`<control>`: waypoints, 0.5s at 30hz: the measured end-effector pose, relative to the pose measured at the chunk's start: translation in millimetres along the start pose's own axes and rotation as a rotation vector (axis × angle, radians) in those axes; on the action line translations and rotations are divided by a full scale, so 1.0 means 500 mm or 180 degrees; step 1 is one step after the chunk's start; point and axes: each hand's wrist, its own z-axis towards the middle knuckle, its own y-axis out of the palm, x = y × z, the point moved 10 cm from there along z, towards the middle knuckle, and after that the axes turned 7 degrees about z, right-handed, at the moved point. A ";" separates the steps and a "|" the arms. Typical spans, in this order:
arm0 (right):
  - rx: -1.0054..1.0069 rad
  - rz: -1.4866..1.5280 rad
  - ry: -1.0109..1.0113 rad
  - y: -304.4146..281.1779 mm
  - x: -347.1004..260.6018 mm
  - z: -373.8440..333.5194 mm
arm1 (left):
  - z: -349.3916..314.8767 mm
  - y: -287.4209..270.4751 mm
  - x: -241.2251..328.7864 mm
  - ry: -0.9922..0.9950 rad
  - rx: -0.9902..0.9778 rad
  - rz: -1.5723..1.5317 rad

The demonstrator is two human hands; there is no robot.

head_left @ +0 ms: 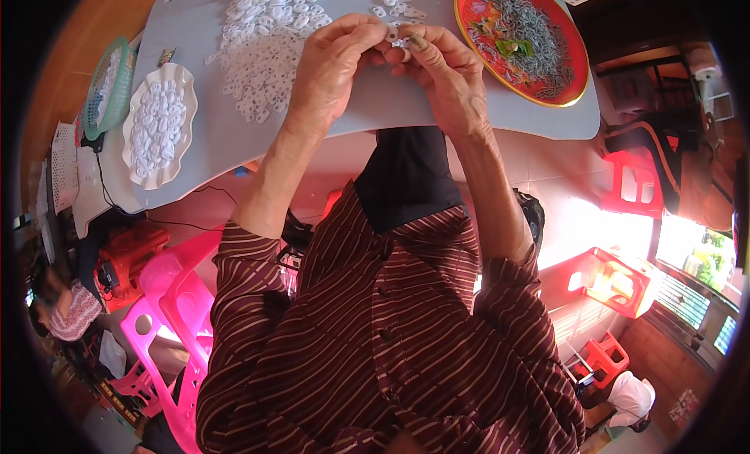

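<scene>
Heaps of small white plastic pieces (269, 16) spread over the far side of a grey table (223, 137) with a curved near edge, and we see a bed of translucent plastic pieces (254, 71) just nearer. At the left, we find a white scalloped dish (156, 180) full of white oval pieces (160, 130), with a green plastic basket (125, 83) just beside it. At the right lies a round red tray (580, 63) with a gold rim, holding many thin grey pieces (535, 44).

Between these, above the table, the left hand (332, 75) and right hand (457, 83) meet, fingertips of both pinched together on a tiny white plastic part (402, 43) whose details we cannot make out.

Around us, the pale tiled floor (547, 161) catches bright light at the right, near red plastic stools (621, 165). We also notice a bright pink plastic chair (187, 305) and a person in a patterned top (76, 312) at the left; a person in a white top (629, 399) is at the lower right.
</scene>
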 end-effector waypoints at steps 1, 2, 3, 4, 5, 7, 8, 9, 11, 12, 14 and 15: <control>0.0051 0.0072 0.0027 -0.003 0.002 -0.001 | -0.002 0.004 -0.003 -0.0017 -0.0024 0.0035; 0.0053 0.0064 0.0030 -0.003 0.001 -0.001 | -0.003 0.007 -0.005 -0.0035 -0.0048 0.0073; 0.0062 0.0143 0.0029 -0.003 0.000 -0.001 | -0.002 0.005 -0.008 -0.0037 -0.0048 0.0068; 0.0076 0.0224 0.0024 -0.004 0.000 0.000 | 0.001 -0.001 -0.006 0.0064 -0.0027 0.0381; 0.0082 0.0223 0.0024 -0.007 0.001 0.001 | 0.002 -0.005 -0.001 0.0165 -0.0007 0.0696; 0.0177 0.0160 -0.0083 -0.022 -0.001 0.003 | 0.004 -0.006 -0.004 0.0003 -0.0111 0.0738; 0.0178 0.0163 -0.0082 -0.026 0.000 0.003 | 0.004 -0.002 -0.010 -0.0155 -0.0212 0.0779; 0.0222 -0.0052 -0.0104 -0.033 -0.001 0.003 | 0.005 0.000 -0.007 -0.0158 -0.0213 0.0782; 0.0255 -0.0259 -0.0120 -0.032 0.000 0.002 | 0.002 0.000 -0.011 -0.0310 -0.0197 -0.0020; 0.0215 -0.0362 -0.0248 -0.026 -0.005 0.000 | 0.003 -0.002 -0.015 -0.0311 -0.0192 -0.0016; 0.0179 -0.0472 -0.0376 -0.016 -0.013 -0.002 | 0.009 -0.011 -0.017 -0.0237 -0.0030 -0.0386; 0.0190 -0.0466 -0.0402 -0.012 -0.015 -0.001 | 0.008 -0.008 -0.020 -0.0239 -0.0030 -0.0388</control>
